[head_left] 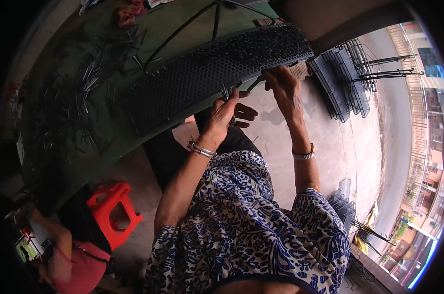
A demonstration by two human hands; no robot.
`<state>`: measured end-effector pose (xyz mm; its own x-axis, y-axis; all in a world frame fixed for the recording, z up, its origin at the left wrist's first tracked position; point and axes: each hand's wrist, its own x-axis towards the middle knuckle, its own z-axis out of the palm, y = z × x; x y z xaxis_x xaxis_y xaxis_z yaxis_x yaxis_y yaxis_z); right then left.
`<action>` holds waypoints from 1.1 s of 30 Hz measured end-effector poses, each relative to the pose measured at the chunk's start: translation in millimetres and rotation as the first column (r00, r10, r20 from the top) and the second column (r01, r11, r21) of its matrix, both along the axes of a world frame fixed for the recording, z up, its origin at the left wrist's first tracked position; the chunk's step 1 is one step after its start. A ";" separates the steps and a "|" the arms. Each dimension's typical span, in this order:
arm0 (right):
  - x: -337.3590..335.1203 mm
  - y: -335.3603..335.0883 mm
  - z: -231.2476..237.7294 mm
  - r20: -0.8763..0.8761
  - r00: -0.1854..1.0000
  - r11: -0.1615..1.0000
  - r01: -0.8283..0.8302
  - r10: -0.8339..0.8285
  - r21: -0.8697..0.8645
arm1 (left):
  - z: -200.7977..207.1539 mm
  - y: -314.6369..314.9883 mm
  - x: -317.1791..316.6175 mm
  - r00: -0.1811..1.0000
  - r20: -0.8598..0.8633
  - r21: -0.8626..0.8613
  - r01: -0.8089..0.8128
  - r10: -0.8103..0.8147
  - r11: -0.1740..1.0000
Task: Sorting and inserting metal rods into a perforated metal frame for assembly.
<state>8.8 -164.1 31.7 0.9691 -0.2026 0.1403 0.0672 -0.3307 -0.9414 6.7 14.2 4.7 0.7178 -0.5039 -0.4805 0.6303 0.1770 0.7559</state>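
Note:
A long black panel [182,88] full of round holes lies along the edge of the green table. Short dark pieces [266,46] crowd its far right part, while the left part shows bare holes. Close to the panel's near edge, my left hand [222,117] grips a small bundle of thin dark rods [226,92] under the thumb, its other fingers partly spread. My right hand [285,90] is by the panel's right end, fingers pinched together. A slim dark rod [254,84] appears to run from that pinch toward my left hand; its upper end is hidden.
Many loose dark rods [87,83] are scattered over the table's left side. A black wire frame [182,29] rises behind the panel. More panels with wire legs [339,83] stand on the floor at right. A red stool [115,213] and a person in pink [79,267] are lower left.

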 end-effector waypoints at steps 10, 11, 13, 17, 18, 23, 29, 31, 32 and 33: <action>62.1 27.7 -25.1 0.283 0.945 0.934 0.243 -0.167 -0.261 | -24.9 -3.9 7.4 0.962 -0.250 -0.202 -0.167 0.115 0.965; 66.6 29.2 -28.4 0.319 0.936 0.906 0.259 -0.149 -0.336 | -24.6 -4.0 5.8 0.959 -0.250 -0.226 -0.194 0.135 0.955; 69.6 28.6 -33.6 0.335 0.938 0.900 0.218 -0.086 -0.379 | -21.1 -3.7 2.5 0.952 -0.267 -0.282 -0.225 0.149 0.933; 72.6 30.0 -37.7 0.320 0.947 0.825 0.208 -0.035 -0.525 | -20.0 -2.4 3.1 0.934 -0.310 -0.318 -0.275 0.175 0.907; 73.0 31.2 -37.2 0.323 0.946 0.821 0.199 -0.019 -0.535 | -20.2 -1.1 2.4 0.933 -0.312 -0.320 -0.281 0.179 0.905; 77.1 21.9 -41.3 0.354 0.935 0.752 0.220 0.018 -0.621 | -16.5 -0.6 0.3 0.924 -0.310 -0.247 -0.307 0.225 0.919; 77.0 23.3 -37.3 0.320 0.947 0.775 0.192 0.014 -0.602 | -29.3 1.9 -0.7 0.936 -0.287 -0.322 -0.295 0.204 0.900; 77.0 23.0 -37.2 0.294 0.956 0.788 0.182 -0.002 -0.588 | -15.1 1.3 -3.5 0.931 -0.292 -0.262 -0.299 0.220 0.918; 77.4 23.0 -38.6 0.305 0.952 0.793 0.190 -0.005 -0.579 | -8.2 1.0 -4.2 0.925 -0.296 -0.199 -0.302 0.236 0.932; 78.0 23.0 -39.5 0.316 0.949 0.797 0.198 -0.009 -0.571 | -10.1 -0.6 -4.3 0.925 -0.297 -0.199 -0.301 0.236 0.933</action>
<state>86.8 -141.1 -7.9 0.8446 -0.0855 0.5286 0.2308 -0.8327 -0.5034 2.3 13.6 -5.4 0.7058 -0.4321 -0.5614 0.7036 0.5203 0.4840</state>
